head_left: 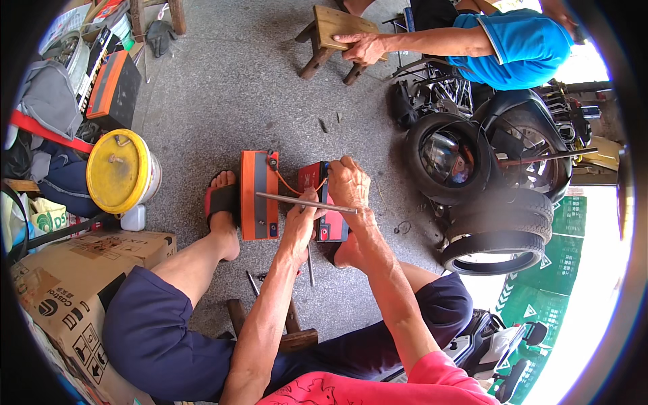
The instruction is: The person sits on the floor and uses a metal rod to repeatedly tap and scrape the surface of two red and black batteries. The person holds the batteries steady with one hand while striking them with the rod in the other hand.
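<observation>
An orange battery [258,212] with a dark grey stripe stands on the floor between my feet. Just right of it is a red and black battery [331,229], partly covered by my hands. An orange wire [287,185] runs from the orange battery's far terminal toward the red one. My right hand [349,183] is closed, fingers curled around the wire's end above the red battery. Closed around a metal T-handle wrench [277,198], my left hand [302,219] sits over the gap between the batteries. Its crossbar spans both batteries; the hand hides the wrench's joint.
Ahead, a person's hand [364,48] rests on a wooden stool [337,27]. Tires [496,253] and motorcycle parts stand at right. A yellow-lidded bucket [118,171] and a cardboard box [88,270] are at left. Another low stool [297,337] and loose tools [252,283] lie near my legs.
</observation>
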